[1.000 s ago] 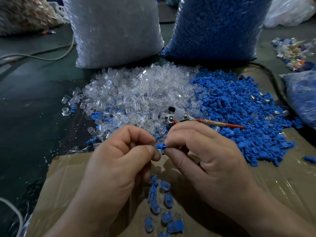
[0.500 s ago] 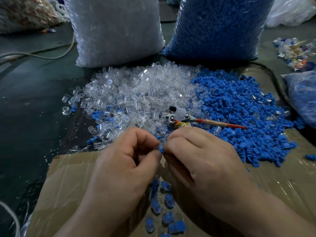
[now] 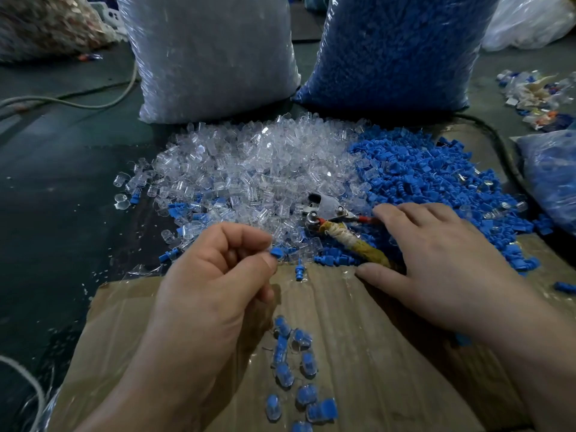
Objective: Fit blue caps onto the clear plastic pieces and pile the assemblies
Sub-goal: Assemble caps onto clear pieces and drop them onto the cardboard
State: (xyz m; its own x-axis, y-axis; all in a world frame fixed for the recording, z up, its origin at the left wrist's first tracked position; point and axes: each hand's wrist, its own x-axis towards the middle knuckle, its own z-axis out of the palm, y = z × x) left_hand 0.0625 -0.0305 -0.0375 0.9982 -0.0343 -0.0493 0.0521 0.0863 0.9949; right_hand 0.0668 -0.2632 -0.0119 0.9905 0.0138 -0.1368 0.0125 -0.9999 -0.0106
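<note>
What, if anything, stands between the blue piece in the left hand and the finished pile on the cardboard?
Nothing visible does: only bare cardboard lies between the piece in the left hand and the pile.

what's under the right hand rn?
The right hand lies spread over the blue caps, at the cardboard's edge. The metal tool's cloth-wrapped handle and red handle run beneath it. Their ends are covered, as is anything under the palm.

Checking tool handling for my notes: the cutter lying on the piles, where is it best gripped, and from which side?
Probably the cloth-wrapped handle, coming from the near right: it lies exposed and angles toward the person, while the metal head faces away among the clear pieces.
</note>
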